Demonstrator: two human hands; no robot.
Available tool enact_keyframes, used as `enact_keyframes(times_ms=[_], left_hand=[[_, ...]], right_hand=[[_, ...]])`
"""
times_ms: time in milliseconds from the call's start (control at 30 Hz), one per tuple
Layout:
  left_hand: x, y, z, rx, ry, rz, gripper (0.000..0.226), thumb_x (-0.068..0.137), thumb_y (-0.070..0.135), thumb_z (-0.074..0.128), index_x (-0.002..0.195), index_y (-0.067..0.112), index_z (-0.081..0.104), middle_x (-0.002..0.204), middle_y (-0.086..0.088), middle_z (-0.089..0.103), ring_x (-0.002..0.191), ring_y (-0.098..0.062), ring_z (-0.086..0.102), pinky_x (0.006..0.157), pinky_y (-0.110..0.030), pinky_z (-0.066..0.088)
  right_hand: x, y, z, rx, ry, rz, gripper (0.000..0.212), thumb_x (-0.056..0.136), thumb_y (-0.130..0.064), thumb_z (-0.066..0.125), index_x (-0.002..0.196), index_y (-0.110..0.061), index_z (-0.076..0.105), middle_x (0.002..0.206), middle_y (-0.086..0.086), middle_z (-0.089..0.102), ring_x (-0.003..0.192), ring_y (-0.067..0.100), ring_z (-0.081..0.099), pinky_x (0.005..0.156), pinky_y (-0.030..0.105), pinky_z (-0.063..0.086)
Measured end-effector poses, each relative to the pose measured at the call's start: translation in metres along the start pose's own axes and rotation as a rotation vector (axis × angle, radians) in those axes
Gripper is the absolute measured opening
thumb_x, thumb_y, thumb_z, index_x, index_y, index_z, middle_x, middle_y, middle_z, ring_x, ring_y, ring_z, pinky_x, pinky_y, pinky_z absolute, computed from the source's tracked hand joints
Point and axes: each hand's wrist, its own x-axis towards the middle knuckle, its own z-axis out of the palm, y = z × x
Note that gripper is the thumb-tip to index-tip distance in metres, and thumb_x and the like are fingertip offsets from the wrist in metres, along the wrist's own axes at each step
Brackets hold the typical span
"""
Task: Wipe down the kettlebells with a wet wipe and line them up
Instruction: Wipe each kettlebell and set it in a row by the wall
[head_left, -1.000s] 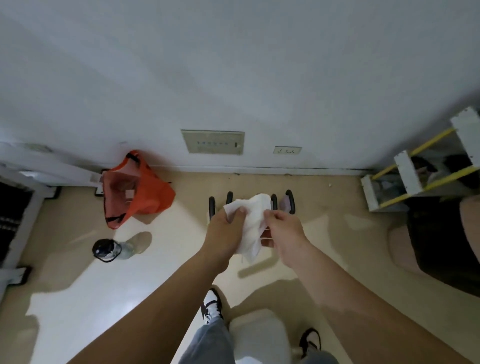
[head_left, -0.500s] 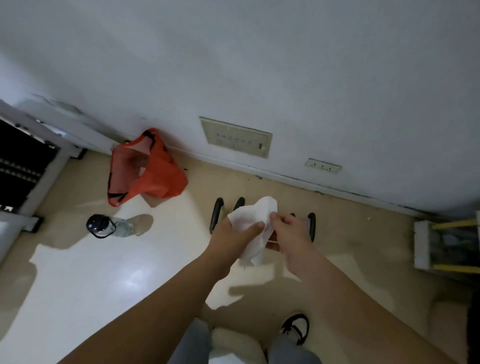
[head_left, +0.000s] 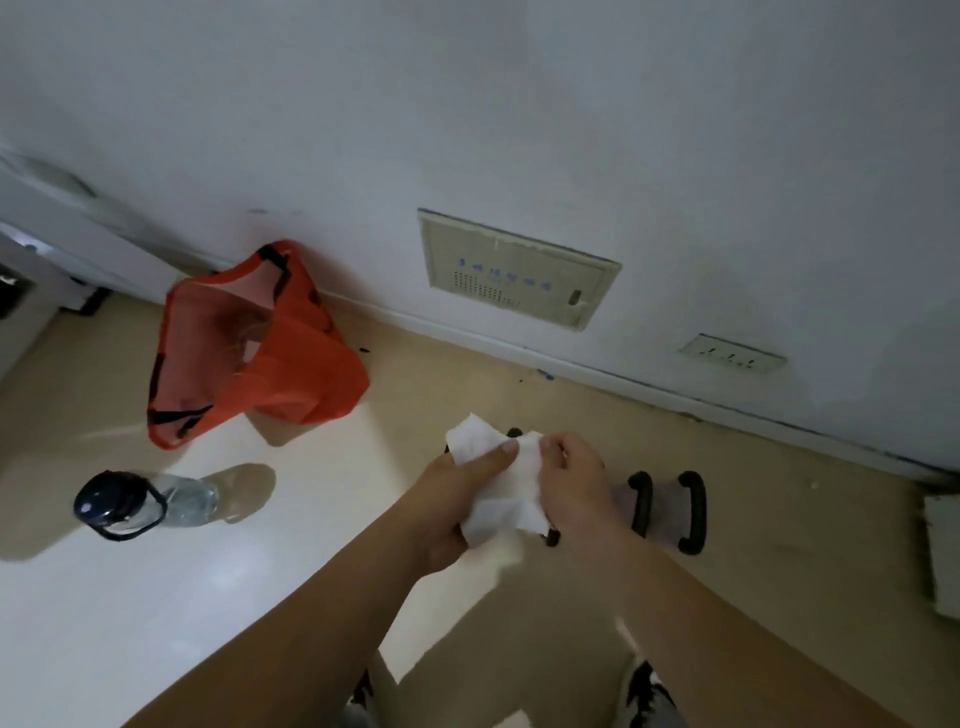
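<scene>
Both hands, left hand (head_left: 457, 499) and right hand (head_left: 574, 480), grip a white wipe (head_left: 501, 486) above kettlebells (head_left: 667, 512); orange bag (head_left: 249, 353) and water bottle (head_left: 143, 504) on floor (head_left: 156, 597).

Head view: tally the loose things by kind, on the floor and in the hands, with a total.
Orange bag: 1
Water bottle: 1
White wipe: 1, held by the left hand and right hand
Black kettlebell handles: 2 clear; bits of more hidden behind the hands, uncountable
Total: 5 countable
</scene>
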Motion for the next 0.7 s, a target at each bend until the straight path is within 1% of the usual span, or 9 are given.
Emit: enact_keyframes(times_ms=[100,233,300,367,433,467,567,633,700], left_hand=[[0.062,-0.018,-0.031,0.092,0.068,-0.018,0.037,0.097,0.024,0.066,0.124,-0.001,0.065,0.112,-0.021,0.073,0.099,-0.033,0.072,0.079,-0.037,0.060],[0.137,-0.035,-0.070,0.334,0.255,0.088,0.030,0.092,0.025,0.072,0.116,0.008,0.068,0.107,-0.015,0.073,0.099,-0.031,0.070,0.086,-0.042,0.060],[0.162,-0.035,-0.084,0.342,0.261,0.134,0.030,0.087,0.022,0.072,0.114,0.011,0.067,0.109,-0.015,0.071,0.102,-0.033,0.069,0.093,-0.048,0.057],[0.180,-0.036,-0.099,0.236,0.233,0.188,0.028,0.088,0.016,0.068,0.115,0.009,0.068,0.108,-0.016,0.072,0.098,-0.032,0.072,0.089,-0.048,0.059],[0.187,-0.040,-0.110,0.242,0.251,0.264,0.013,0.096,0.011,0.060,0.104,0.009,0.069,0.100,-0.015,0.074,0.085,-0.026,0.073,0.072,-0.038,0.061],[0.188,-0.043,-0.116,0.325,0.317,0.303,0.015,0.098,0.014,0.058,0.107,0.009,0.068,0.103,-0.015,0.073,0.086,-0.024,0.071,0.070,-0.034,0.058],[0.193,-0.057,-0.139,0.545,0.538,0.371,0.029,0.102,0.027,0.052,0.121,0.006,0.060,0.111,-0.013,0.067,0.095,-0.028,0.064,0.082,-0.037,0.051],[0.195,-0.066,-0.154,0.684,0.662,0.389,0.033,0.103,0.029,0.049,0.115,0.002,0.063,0.107,-0.017,0.069,0.097,-0.033,0.066,0.086,-0.040,0.052],[0.195,-0.080,-0.165,0.864,0.755,0.393,0.037,0.103,0.033,0.047,0.112,0.003,0.067,0.108,-0.016,0.071,0.100,-0.034,0.067,0.088,-0.037,0.053]], right_hand=[[0.059,0.039,0.040,-0.004,-0.086,-0.042,0.027,0.107,-0.033,0.045,0.089,-0.022,0.060,0.083,0.003,0.066,0.072,0.021,0.062,0.065,0.035,0.053],[0.123,0.089,0.075,-0.095,-0.114,-0.124,0.028,0.108,-0.029,0.045,0.097,-0.013,0.064,0.074,0.009,0.065,0.050,0.015,0.055,0.045,0.023,0.043],[0.147,0.107,0.091,-0.145,-0.151,-0.148,0.025,0.108,-0.027,0.045,0.098,-0.015,0.065,0.071,0.009,0.066,0.044,0.014,0.054,0.042,0.024,0.041],[0.164,0.114,0.106,-0.194,-0.177,-0.170,0.025,0.107,-0.030,0.046,0.099,-0.018,0.066,0.071,0.009,0.068,0.042,0.014,0.056,0.043,0.025,0.043],[0.170,0.117,0.116,-0.218,-0.197,-0.202,0.024,0.106,-0.033,0.045,0.100,-0.020,0.064,0.071,0.009,0.070,0.044,0.017,0.060,0.043,0.026,0.045],[0.169,0.118,0.121,-0.232,-0.209,-0.218,0.022,0.105,-0.033,0.045,0.101,-0.021,0.063,0.072,0.009,0.071,0.047,0.021,0.063,0.043,0.027,0.048],[0.161,0.123,0.129,-0.289,-0.247,-0.205,0.019,0.104,-0.035,0.047,0.103,-0.024,0.063,0.079,0.010,0.073,0.067,0.032,0.074,0.056,0.038,0.063],[0.153,0.126,0.132,-0.264,-0.257,-0.177,0.018,0.104,-0.033,0.050,0.102,-0.022,0.064,0.082,0.011,0.073,0.072,0.031,0.074,0.067,0.046,0.065],[0.147,0.130,0.135,-0.229,-0.243,-0.193,0.019,0.104,-0.032,0.051,0.098,-0.021,0.066,0.083,0.013,0.073,0.078,0.033,0.074,0.072,0.051,0.064]])
